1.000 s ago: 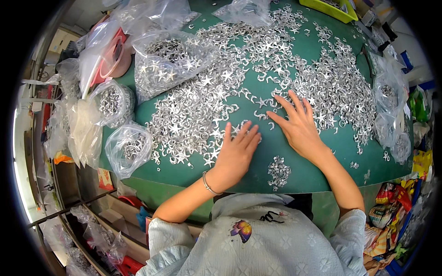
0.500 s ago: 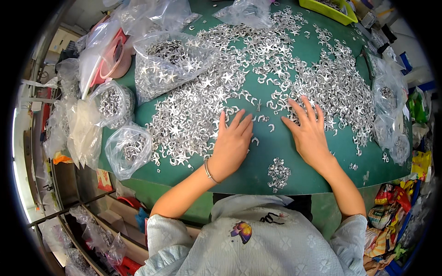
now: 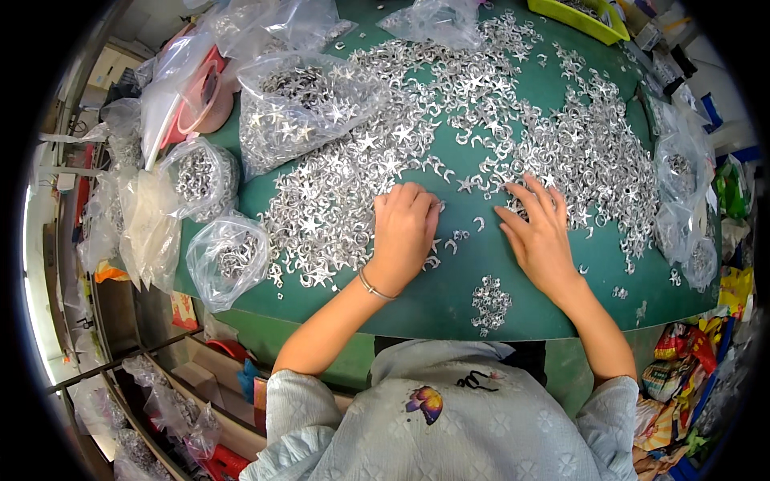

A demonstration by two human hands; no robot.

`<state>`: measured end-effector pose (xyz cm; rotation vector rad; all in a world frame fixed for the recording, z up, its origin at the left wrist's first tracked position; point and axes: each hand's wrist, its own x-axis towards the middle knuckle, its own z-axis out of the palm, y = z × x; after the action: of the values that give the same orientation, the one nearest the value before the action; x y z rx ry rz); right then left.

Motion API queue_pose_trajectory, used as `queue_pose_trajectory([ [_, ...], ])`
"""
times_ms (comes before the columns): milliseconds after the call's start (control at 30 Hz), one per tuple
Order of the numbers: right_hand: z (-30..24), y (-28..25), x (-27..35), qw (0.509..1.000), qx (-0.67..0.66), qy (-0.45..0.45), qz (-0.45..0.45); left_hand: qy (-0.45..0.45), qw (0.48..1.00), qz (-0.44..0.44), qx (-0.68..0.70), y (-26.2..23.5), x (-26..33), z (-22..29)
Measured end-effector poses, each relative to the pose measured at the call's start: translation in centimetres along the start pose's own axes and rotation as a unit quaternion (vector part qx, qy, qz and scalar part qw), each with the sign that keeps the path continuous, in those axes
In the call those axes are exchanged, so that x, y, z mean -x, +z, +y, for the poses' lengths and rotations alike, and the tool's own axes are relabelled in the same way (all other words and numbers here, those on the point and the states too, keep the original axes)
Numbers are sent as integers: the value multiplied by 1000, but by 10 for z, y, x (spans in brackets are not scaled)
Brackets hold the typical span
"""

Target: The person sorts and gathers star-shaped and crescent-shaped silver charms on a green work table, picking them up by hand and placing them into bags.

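Loose silver star and crescent charms (image 3: 337, 188) are heaped across the green table (image 3: 449, 301). At the right edge of the left heap is my left hand (image 3: 403, 232), its fingers curled in and pressed together. A small silver bit shows by its fingertips, too small to name. My right hand (image 3: 541, 240) lies with fingers spread at the near edge of the right heap (image 3: 597, 160), fingertips touching the charms. Between the hands, a few stray crescents (image 3: 479, 224) lie on the green surface. A small separate pile of little silver pieces (image 3: 490, 305) sits near the front edge.
A large clear bag of star charms (image 3: 301, 112) rests on the left heap. Two smaller filled bags (image 3: 228, 260) and a pink basket (image 3: 207, 103) stand at the left. A yellow-green tray (image 3: 581, 18) is at the far right, with more plastic bags (image 3: 678, 188) along the right edge.
My left hand's outstretched fingers have curled in. Several small pieces now lie beside that hand, and a star lies between the heaps. My right hand stays nearly in place.
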<state>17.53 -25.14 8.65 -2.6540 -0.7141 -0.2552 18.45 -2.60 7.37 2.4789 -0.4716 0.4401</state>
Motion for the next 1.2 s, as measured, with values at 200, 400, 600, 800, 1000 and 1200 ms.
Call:
queue_pose_trajectory([
  [200, -19, 11, -16, 993, -92, -76, -19, -27, 997, -15, -74, -5, 4, 7],
  [400, 0, 10, -6, 999, -22, -26, 20, 11, 995, -99, 20, -6, 19, 23],
  [600, -15, 1, -2, 998, -13, -57, -9, 6, 996, -90, -2, 3, 23, 28],
  [800, -26, -23, 22, 982, -35, -64, -177, 17, 998, -63, 4, -11, 42, 18],
  [1000, -6, -19, -1, 994, -43, -18, -95, 5, 999, -32, -36, -13, 24, 15],
  [1200, 8, 7, -17, 993, 38, -28, -108, 94, 978, -150, -112, 18, -14, 9],
])
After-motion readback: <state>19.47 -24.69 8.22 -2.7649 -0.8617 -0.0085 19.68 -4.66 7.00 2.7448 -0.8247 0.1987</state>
